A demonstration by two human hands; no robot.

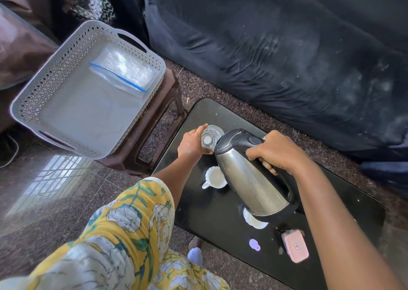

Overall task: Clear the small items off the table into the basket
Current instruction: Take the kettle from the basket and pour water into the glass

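Both hands are busy over the black counter [209, 219]. The left hand [192, 142] reaches to the far end and wraps its fingers [199, 128] round a clear glass [209, 138], gripping it from the side. The right hand [273, 153] has its fingers curled tight round the black handle of a steel kettle [249, 179], which leans with its lidded top towards the glass. A white cup [215, 177] stands on the counter just beside the kettle's body, and a second white cup [254, 220] peeks out from under the kettle's base, partly hidden. Nearer the person, a small purple item [254, 244] lies on the counter, too small to identify, with a pink case [294, 245] near it on the right. To the left, well apart from the hands, the grey basket [50, 78] sits on a brown stool [159, 113] just beside the counter's far corner; inside it lies a clear zip bag [125, 71] with a blue seal. A dark sofa [265, 47] runs along the far side.
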